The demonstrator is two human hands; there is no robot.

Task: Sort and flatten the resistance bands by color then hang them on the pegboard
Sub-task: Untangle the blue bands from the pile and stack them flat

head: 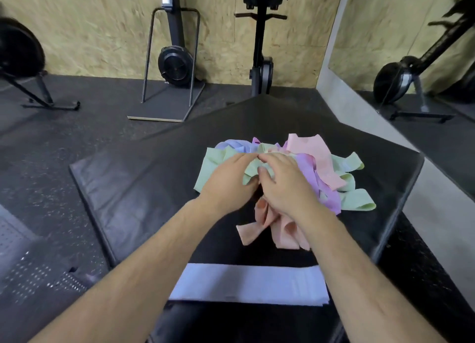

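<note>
Both left hand [228, 182] and right hand [286, 185] pinch a green band [250, 170], half buried in the blurred pile [322, 162].

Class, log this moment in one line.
sorting | left hand pinches green band | right hand pinches it too | pile tangled on mat | blue band flat, set apart

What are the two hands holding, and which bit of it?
A light green band atop the pile: the left hand and right hand pinch its crumpled middle, side by side.
</note>
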